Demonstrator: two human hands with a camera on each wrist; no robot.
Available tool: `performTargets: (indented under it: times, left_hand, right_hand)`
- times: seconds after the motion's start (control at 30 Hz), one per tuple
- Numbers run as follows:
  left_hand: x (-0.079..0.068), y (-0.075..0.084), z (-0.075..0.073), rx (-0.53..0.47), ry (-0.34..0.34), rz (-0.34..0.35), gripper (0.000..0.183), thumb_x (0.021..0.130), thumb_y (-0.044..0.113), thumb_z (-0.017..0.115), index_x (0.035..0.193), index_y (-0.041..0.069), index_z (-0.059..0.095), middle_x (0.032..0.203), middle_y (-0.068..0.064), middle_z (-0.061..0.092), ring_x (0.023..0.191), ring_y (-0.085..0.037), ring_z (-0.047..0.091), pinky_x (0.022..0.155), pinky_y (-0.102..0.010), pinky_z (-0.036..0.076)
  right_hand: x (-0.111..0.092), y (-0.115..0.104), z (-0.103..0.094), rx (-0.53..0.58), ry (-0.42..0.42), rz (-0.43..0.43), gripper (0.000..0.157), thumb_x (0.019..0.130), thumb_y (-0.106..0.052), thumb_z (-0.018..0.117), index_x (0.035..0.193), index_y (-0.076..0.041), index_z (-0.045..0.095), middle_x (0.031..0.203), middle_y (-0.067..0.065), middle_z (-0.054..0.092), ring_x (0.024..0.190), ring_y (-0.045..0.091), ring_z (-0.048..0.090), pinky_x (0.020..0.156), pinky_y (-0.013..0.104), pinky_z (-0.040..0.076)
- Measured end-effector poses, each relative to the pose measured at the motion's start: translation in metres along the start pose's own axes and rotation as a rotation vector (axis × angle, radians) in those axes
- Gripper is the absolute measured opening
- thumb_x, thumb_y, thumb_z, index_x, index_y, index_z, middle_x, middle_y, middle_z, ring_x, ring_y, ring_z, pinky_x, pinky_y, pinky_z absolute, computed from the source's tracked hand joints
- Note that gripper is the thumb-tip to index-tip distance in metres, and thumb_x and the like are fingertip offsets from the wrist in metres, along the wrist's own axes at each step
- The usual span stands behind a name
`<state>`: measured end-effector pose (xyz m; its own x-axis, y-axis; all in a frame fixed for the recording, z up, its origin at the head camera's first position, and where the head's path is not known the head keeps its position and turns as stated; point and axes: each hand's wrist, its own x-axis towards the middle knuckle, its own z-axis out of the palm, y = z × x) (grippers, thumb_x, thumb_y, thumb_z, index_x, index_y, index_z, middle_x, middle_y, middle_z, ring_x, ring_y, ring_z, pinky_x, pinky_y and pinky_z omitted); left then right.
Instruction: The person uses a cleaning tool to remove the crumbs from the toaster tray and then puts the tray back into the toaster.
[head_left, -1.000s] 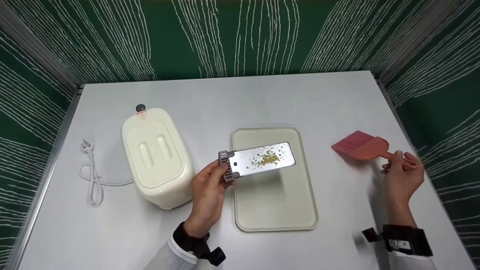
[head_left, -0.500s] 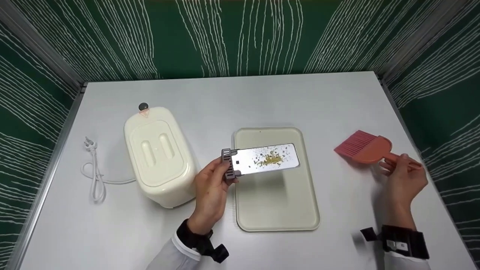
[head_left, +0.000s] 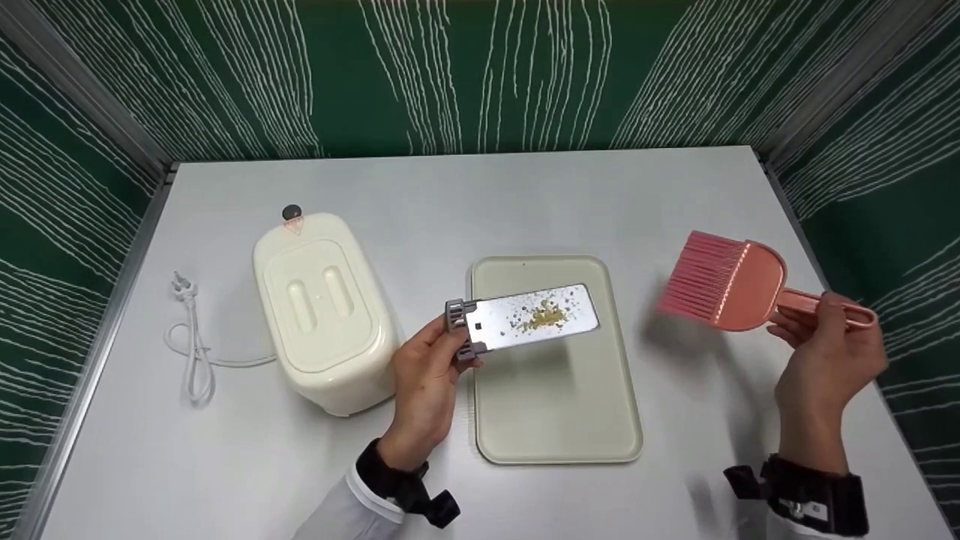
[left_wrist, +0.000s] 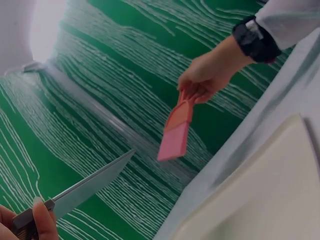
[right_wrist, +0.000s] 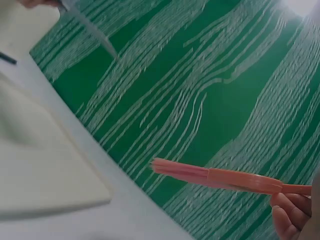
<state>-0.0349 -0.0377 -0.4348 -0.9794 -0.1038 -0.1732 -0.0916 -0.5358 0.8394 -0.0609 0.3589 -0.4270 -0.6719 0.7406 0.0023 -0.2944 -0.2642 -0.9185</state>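
My left hand pinches the grey slotted end of a metal crumb tray, thumb on top. The crumb tray is held roughly level above a pale green tray, with yellow crumbs scattered on its shiny surface. On the right, my right hand grips the handle of a pink-bristled brush, raised off the table with its bristles pointing left. Brush and crumb tray are well apart. The left wrist view shows the brush beyond the crumb tray; the right wrist view shows the brush edge-on.
A cream toaster with a lid stands left of my left hand. Its white cord and plug lie farther left on the white table. Green walls with white streaks rise behind and at both sides.
My right hand has lifted the brush and turned it, so its broad face now shows to the head camera. My left hand and the crumb tray are almost still.
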Motion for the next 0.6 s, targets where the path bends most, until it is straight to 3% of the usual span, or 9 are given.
performTargets:
  times: [0.33,0.6]
  left_hand:
    - [-0.002,-0.001,0.005,-0.009,0.041,0.012,0.036,0.103,-0.001,0.051,0.136,-0.015,0.058,0.115,-0.022,0.069,0.087,-0.020,0.064,0.072,-0.026,0.055]
    - [-0.003,-0.002,0.005,-0.018,0.071,0.018,0.035,0.104,-0.001,0.049,0.134,-0.015,0.058,0.113,-0.021,0.067,0.083,-0.019,0.062,0.070,-0.026,0.054]
  right_hand:
    - [-0.029,-0.022,0.033,0.143,-0.093,-0.088,0.035,0.096,-0.010,0.077,0.120,0.012,0.066,0.096,0.028,0.067,0.069,0.030,0.072,0.059,0.028,0.060]
    - [-0.055,-0.022,0.053,0.225,-0.158,-0.113,0.031,0.097,-0.003,0.073,0.117,0.018,0.063,0.090,0.029,0.064,0.066,0.030,0.071,0.060,0.031,0.060]
